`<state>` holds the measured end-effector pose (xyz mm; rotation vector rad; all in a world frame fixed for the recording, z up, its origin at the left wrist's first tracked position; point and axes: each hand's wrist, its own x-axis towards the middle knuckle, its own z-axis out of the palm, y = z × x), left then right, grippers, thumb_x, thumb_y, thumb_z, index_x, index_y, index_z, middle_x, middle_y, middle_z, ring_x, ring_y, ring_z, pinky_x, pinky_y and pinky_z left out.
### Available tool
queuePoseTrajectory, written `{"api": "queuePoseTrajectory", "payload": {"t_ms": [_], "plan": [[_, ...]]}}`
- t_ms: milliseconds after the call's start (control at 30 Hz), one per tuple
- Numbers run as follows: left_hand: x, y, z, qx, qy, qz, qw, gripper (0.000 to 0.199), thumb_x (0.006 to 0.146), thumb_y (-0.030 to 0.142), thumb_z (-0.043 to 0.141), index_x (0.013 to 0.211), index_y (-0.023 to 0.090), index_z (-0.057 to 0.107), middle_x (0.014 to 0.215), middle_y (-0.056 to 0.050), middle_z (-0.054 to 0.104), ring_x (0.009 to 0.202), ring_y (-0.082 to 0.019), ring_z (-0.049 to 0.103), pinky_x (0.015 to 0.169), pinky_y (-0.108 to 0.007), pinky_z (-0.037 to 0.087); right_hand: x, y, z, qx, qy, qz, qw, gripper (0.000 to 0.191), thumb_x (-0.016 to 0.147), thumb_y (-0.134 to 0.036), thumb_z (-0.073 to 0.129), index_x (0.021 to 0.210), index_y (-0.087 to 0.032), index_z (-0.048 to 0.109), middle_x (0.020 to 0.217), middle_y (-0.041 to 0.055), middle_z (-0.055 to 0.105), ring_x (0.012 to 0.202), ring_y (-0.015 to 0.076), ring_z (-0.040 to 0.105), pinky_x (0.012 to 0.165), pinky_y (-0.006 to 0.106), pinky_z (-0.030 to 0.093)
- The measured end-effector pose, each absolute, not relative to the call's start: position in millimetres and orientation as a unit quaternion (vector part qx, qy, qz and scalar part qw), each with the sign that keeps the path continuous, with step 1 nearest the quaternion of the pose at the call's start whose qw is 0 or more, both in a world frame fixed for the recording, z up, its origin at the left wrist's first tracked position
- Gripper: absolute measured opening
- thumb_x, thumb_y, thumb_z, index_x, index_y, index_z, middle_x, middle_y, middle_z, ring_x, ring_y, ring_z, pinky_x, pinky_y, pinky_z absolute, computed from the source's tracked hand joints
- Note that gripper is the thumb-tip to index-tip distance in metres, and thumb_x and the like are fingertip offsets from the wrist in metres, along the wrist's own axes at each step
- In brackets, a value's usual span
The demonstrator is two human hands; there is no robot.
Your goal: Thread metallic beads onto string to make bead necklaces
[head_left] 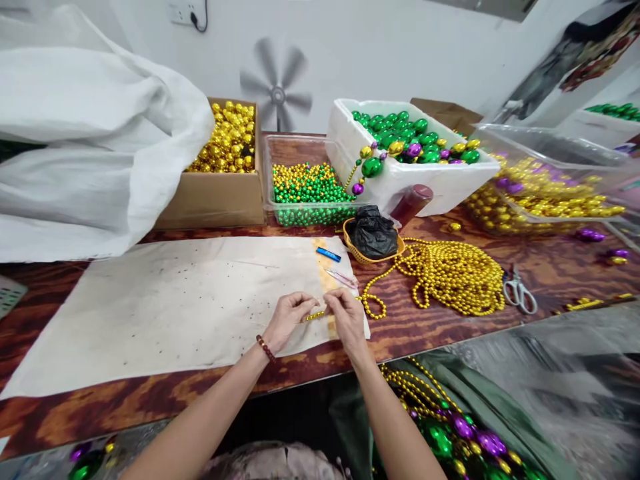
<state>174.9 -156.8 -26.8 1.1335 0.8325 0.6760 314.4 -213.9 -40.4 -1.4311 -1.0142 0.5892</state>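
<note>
My left hand [291,319] and my right hand [345,318] are close together over the right end of a pale cloth [200,300]. Both pinch a short stretch of gold bead string [315,316], with a few beads showing between them. Beyond my fingers lie a blue lighter-like stick [329,254] and a small pair of pointed tweezers or snips [341,278]. To the right, a coiled heap of gold bead string [455,277] trails a loop toward my right hand. What exactly sits at my fingertips is too small to make out.
Behind stand a cardboard box [215,200] of gold beads, a clear bin [315,215] of green and gold beads, and a white foam box [440,187]. A yellow basket [373,257] with a black bag and scissors [520,291] lie rightward. A green sack [480,393] hangs below the table edge.
</note>
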Motion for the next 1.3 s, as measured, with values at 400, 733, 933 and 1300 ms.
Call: {"api": "queuePoseTrajectory", "payload": {"t_ms": [400,733,933,1300], "plan": [[170.2,-155.9,-17.6,0.564,0.337,0.266,0.706,0.029,0.079,0.043,0.064,0.075,0.015,0.061,0.057,0.006,0.039,0.053,-0.008,0.029,0.054,-0.024,0.023,322.2,-206.9,-41.6,-0.688,-0.468,0.032,0.554,0.025,0.094,-0.031,0.052,0.072,-0.02,0.055,0.065,-0.0027,0.054,0.059,0.0139,0.049,0.062,0.027,0.038],[175.3,-149.6,8.9,0.635,0.268,0.274,0.671,0.032,0.089,0.041,0.057,0.106,0.016,0.067,0.084,-0.005,0.071,0.082,-0.017,0.063,0.081,-0.03,0.046,332.8,-216.0,0.9,-0.615,-0.56,0.129,0.54,0.021,0.094,-0.029,0.058,0.075,-0.02,0.058,0.063,-0.003,0.055,0.059,0.0134,0.051,0.06,0.025,0.04],[178.0,-150.0,13.4,0.678,0.279,0.269,0.624,0.026,0.086,0.035,0.055,0.068,0.017,0.059,0.062,0.002,0.053,0.057,-0.01,0.044,0.057,-0.024,0.036,319.7,-213.8,5.7,-0.647,-0.56,0.01,0.518,0.024,0.094,-0.028,0.054,0.071,-0.021,0.054,0.069,0.0006,0.058,0.065,0.0153,0.054,0.066,0.028,0.04],[163.2,-139.5,33.9,0.613,0.285,0.351,0.648,0.024,0.084,0.034,0.064,0.068,0.017,0.065,0.071,-0.003,0.066,0.078,-0.016,0.06,0.083,-0.03,0.046,323.3,-201.3,-12.1,-0.475,-0.516,0.458,0.546,0.025,0.082,-0.038,0.07,0.1,-0.02,0.068,0.098,0.0031,0.071,0.094,0.0189,0.064,0.088,0.031,0.05]]}}
